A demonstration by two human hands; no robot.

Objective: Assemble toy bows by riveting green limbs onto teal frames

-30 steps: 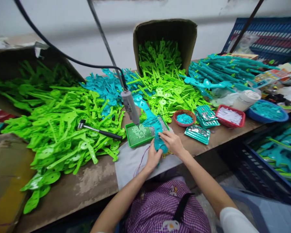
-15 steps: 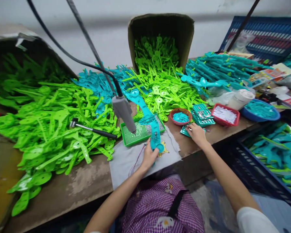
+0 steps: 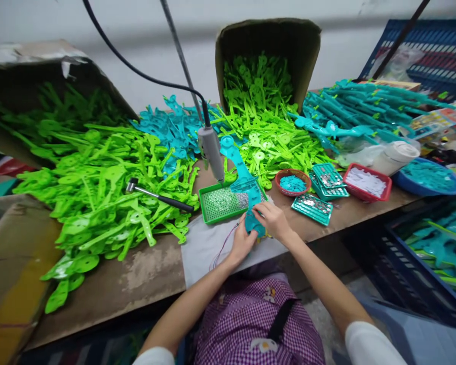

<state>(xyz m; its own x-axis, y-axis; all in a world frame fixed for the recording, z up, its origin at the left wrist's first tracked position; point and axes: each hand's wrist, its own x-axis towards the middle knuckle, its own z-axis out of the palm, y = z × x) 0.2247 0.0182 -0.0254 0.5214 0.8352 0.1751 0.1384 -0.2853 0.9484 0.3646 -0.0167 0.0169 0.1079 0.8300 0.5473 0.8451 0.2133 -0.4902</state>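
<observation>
My left hand (image 3: 244, 241) is closed around the lower end of a long teal plastic part (image 3: 241, 167), which slants up and away over the green tray. My right hand (image 3: 274, 220) has its fingers pinched together against the same part, just above my left fingers; anything small between them is hidden. Thin wires (image 3: 224, 246) trail from the part onto a grey cloth (image 3: 201, 253) beneath it. A grey powered screwdriver (image 3: 212, 152) hangs point down over the green tray (image 3: 213, 219) of small metal screws.
Right of my hands lie a teal tray of round metal pieces (image 3: 312, 209), a bowl of teal bits (image 3: 292, 182) and a red basket of white pieces (image 3: 368, 181). A hammer (image 3: 159, 196) rests on heaped green parts (image 3: 110, 177). Cardboard boxes (image 3: 268, 33) stand behind.
My right hand has moved left from the teal tray of metal pieces to the teal plastic part. My left hand keeps its hold. The view has shifted slightly left.
</observation>
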